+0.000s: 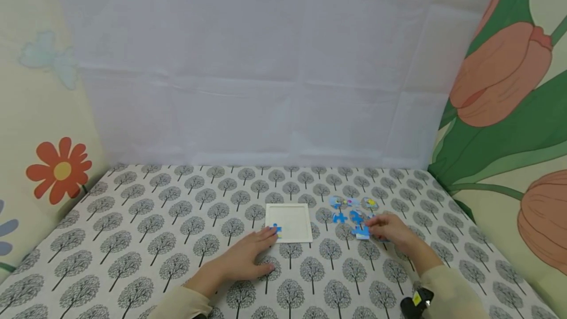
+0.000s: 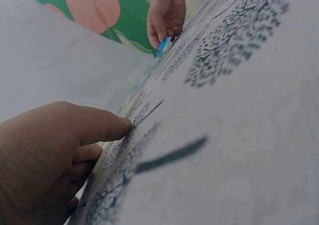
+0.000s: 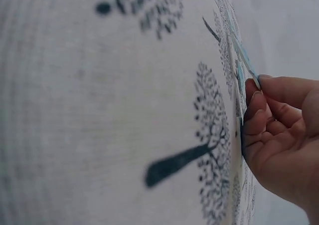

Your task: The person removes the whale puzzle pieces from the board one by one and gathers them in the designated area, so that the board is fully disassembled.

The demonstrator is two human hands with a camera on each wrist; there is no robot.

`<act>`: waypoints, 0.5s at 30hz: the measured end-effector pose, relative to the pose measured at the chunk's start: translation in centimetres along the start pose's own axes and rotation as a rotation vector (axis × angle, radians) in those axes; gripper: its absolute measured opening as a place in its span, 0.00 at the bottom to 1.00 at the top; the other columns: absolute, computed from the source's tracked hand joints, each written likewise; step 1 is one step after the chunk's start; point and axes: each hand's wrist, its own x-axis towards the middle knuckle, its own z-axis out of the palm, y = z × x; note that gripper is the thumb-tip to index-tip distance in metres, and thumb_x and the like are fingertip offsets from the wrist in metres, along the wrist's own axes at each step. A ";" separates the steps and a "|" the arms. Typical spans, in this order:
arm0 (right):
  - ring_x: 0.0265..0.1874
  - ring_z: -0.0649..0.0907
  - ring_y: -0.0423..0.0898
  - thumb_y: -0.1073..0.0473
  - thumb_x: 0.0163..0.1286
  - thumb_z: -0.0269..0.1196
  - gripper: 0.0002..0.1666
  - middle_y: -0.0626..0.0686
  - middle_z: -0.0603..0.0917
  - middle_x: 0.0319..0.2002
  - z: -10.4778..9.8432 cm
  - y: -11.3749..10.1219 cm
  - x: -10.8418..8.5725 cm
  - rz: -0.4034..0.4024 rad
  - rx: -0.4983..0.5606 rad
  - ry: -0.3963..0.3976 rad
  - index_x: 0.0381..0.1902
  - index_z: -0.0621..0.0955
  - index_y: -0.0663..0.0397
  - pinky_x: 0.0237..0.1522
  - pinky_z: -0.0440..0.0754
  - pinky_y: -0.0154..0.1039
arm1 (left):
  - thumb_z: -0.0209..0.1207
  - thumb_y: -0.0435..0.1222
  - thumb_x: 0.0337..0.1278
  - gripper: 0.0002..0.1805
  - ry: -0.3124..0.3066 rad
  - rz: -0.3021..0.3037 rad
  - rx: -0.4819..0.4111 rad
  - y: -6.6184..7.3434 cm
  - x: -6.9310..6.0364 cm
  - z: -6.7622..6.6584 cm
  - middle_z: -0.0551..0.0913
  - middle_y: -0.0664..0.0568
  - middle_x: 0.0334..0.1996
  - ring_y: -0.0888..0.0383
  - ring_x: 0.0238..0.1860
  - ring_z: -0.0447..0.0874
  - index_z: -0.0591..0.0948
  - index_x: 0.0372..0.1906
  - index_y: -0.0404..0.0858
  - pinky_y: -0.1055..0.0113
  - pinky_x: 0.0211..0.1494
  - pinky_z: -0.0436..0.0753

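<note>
A white square puzzle frame [image 1: 301, 239] lies on the table, with one blue, white and yellow corner piece [image 1: 278, 229] in its lower left. My left hand [image 1: 250, 255] rests at the frame's left side, fingertips at that piece and thumb spread apart on the cloth. To the right, my right hand [image 1: 390, 229] pinches a blue and white puzzle piece [image 1: 361, 233] between thumb and fingers. In the right wrist view the held piece [image 3: 249, 68] shows edge-on, tilted. Several loose pieces, among them a blue one [image 1: 340, 217], lie just beyond the right hand.
More loose pieces, including one with a yellow figure [image 1: 370, 203], lie at the back of the group. A white tablecloth [image 1: 190, 201] printed with grey trees covers the table. A white sheet [image 1: 266, 87] hangs behind it, with flower-painted walls at both sides.
</note>
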 end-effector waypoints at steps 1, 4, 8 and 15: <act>0.25 0.72 0.45 0.67 0.58 0.55 0.11 0.50 0.78 0.31 0.0 0.0 0.0 0.004 0.000 0.003 0.39 0.77 0.67 0.27 0.72 0.38 | 0.54 0.45 0.50 0.35 0.000 -0.001 0.001 0.0 0.0 0.0 0.56 0.42 0.62 0.47 0.62 0.50 0.61 0.60 0.29 0.50 0.61 0.50; 0.24 0.73 0.45 0.67 0.57 0.56 0.11 0.50 0.78 0.29 0.1 0.1 0.2 0.011 -0.003 0.011 0.38 0.77 0.67 0.25 0.72 0.38 | 0.54 0.46 0.49 0.35 0.003 -0.004 0.007 0.1 0.0 0.0 0.56 0.42 0.62 0.47 0.62 0.50 0.61 0.60 0.29 0.51 0.61 0.50; 0.23 0.73 0.45 0.68 0.57 0.56 0.10 0.50 0.78 0.28 0.1 0.1 0.2 0.017 -0.013 0.022 0.38 0.78 0.67 0.24 0.71 0.37 | 0.54 0.46 0.49 0.35 0.007 -0.004 0.013 0.1 0.0 0.1 0.56 0.41 0.62 0.47 0.62 0.50 0.62 0.60 0.29 0.51 0.61 0.50; 0.22 0.71 0.44 0.68 0.57 0.56 0.10 0.51 0.75 0.28 0.2 -0.2 0.0 0.013 -0.037 0.024 0.37 0.78 0.68 0.23 0.70 0.37 | 0.54 0.46 0.49 0.35 0.008 -0.007 0.008 0.1 0.0 0.1 0.56 0.42 0.62 0.47 0.62 0.50 0.62 0.60 0.29 0.51 0.61 0.50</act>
